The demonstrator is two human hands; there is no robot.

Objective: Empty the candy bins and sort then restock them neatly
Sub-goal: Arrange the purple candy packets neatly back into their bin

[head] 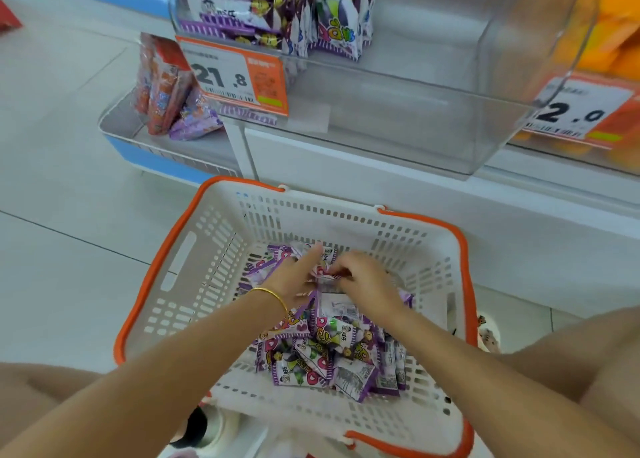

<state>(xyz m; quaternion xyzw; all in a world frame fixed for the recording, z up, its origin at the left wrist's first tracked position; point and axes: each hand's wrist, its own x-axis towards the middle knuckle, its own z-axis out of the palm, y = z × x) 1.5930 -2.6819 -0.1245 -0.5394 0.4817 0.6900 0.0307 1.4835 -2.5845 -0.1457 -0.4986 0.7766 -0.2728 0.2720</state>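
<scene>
Here, a purple candy pkt (323, 273) is being pinched at its edge by the R hand (363, 281), fingers curled. The L hand (294, 279), gold bracelet (273, 296) at the wrist, is being stretched over the same heap, index finger pointing fwd; whether anything is being gripped under it can't be told (blur). The heap of purple pkts (329, 357) is being held in a white basket (214, 249) w/ orange rim, below the shelf. Above, more stocked pkts (277, 10) are being kept in the left part of a clear bin (415, 118), behind a 21.8 price tag (232, 76).
</scene>
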